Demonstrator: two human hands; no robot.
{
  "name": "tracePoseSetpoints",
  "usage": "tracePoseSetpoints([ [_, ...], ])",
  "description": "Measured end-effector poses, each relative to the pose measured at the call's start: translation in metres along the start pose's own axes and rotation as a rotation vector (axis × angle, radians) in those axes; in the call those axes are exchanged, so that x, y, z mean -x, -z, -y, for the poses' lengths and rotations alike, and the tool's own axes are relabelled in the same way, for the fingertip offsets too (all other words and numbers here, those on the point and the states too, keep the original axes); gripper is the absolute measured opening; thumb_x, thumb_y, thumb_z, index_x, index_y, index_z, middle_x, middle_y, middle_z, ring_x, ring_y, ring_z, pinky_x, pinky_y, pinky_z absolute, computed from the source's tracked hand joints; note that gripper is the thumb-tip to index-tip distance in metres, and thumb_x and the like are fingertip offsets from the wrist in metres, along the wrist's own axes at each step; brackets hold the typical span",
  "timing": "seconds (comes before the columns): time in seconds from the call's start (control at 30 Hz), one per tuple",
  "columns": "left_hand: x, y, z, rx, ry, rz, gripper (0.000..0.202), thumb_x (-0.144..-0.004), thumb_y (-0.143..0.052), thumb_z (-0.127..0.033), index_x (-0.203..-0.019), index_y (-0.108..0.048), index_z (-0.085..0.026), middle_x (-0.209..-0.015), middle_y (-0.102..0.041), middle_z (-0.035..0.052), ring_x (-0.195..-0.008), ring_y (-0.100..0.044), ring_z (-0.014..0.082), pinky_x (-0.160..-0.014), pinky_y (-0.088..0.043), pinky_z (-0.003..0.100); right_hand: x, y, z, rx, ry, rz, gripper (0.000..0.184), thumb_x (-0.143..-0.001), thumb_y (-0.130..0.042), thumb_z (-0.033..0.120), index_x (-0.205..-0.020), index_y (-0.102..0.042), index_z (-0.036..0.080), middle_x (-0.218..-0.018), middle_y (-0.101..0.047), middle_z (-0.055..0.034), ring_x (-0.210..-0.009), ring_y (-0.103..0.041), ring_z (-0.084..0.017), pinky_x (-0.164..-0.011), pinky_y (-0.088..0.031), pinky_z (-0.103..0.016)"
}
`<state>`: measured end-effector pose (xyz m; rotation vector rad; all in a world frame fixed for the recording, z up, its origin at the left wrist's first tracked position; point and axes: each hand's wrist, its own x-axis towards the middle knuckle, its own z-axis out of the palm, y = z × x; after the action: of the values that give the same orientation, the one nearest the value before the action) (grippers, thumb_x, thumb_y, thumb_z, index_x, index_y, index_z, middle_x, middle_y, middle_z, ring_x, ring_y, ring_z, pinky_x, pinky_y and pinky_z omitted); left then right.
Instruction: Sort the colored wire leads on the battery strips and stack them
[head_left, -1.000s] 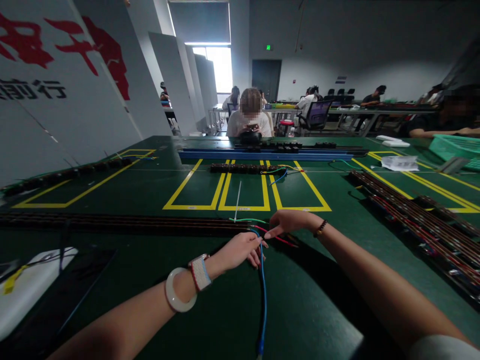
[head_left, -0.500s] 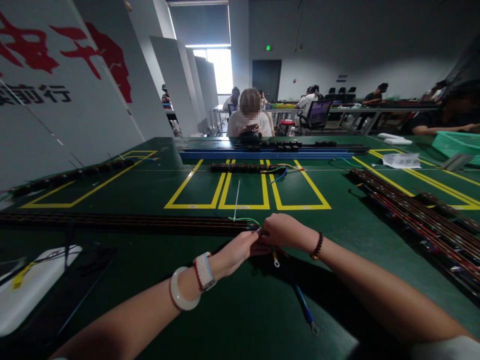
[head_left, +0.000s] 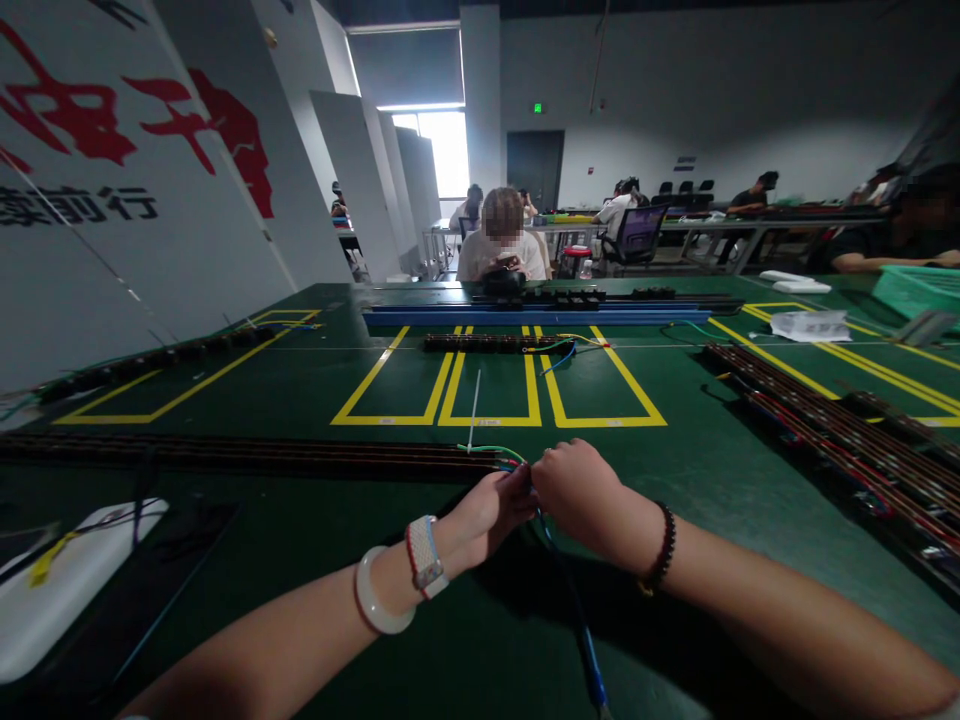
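Observation:
My left hand (head_left: pixel 487 512) and my right hand (head_left: pixel 577 490) meet at the right end of a long dark strip (head_left: pixel 247 452) that lies across the green table (head_left: pixel 375 620). Both hands are closed on a small bundle of coloured wires (head_left: pixel 517 466) coming off that end. A blue wire (head_left: pixel 577 620) runs from between the hands down toward me. A green wire (head_left: pixel 491 449) loops just above the left fingers. A white cable tie (head_left: pixel 474 405) lies beyond the strip.
Yellow taped rectangles (head_left: pixel 495 420) mark the table ahead, with a short dark strip (head_left: pixel 487 342) and a blue rail (head_left: pixel 525 315) behind. More long strips (head_left: pixel 840 430) lie at right. A white tray (head_left: pixel 60 580) sits at left. A seated person (head_left: pixel 501 245) faces me; other people sit farther back.
Both hands have drawn together and closed over the wire ends. The blue wire has swung from straight below my left hand to trail down to the right. The camera tilted slightly.

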<state>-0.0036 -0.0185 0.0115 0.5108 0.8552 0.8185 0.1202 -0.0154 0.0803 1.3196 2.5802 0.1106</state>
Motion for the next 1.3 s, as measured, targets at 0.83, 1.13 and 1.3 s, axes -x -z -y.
tracePoseSetpoints([
  [0.83,-0.002,0.004,-0.006,-0.215,0.029,0.058,0.024,-0.092,-0.043,-0.035,-0.082,-0.051,-0.016,-0.063,-0.051,-0.0031,-0.057,-0.052,0.0071,-0.056,-0.04,0.018,-0.055,-0.046,-0.084,-0.269,-0.301,-0.108,0.031,-0.086,-0.056,0.044,-0.089,-0.071,0.017,-0.082,-0.069,-0.0104,-0.074,-0.064,-0.02,-0.059,-0.041,-0.024],
  [1.13,-0.007,0.008,-0.003,-0.098,0.033,0.069,0.02,-0.093,-0.043,-0.025,-0.083,-0.056,-0.013,-0.07,-0.059,0.0011,-0.062,-0.056,0.0096,-0.064,-0.045,0.024,-0.017,0.0,-0.068,-0.404,-0.014,-0.185,0.026,-0.085,-0.058,0.042,-0.092,-0.066,0.018,-0.085,-0.068,-0.0058,-0.069,-0.059,-0.015,-0.054,-0.037,-0.023],
  [1.3,-0.007,0.005,-0.002,-0.054,0.028,0.061,0.019,-0.091,-0.042,-0.017,-0.084,-0.058,-0.012,-0.076,-0.065,0.0047,-0.071,-0.062,0.0144,-0.076,-0.049,0.033,0.0,0.011,-0.046,-0.443,0.31,0.004,0.029,-0.072,-0.071,0.021,-0.101,-0.064,0.021,-0.08,-0.067,-0.0006,-0.06,-0.053,-0.011,-0.048,-0.032,-0.022],
])
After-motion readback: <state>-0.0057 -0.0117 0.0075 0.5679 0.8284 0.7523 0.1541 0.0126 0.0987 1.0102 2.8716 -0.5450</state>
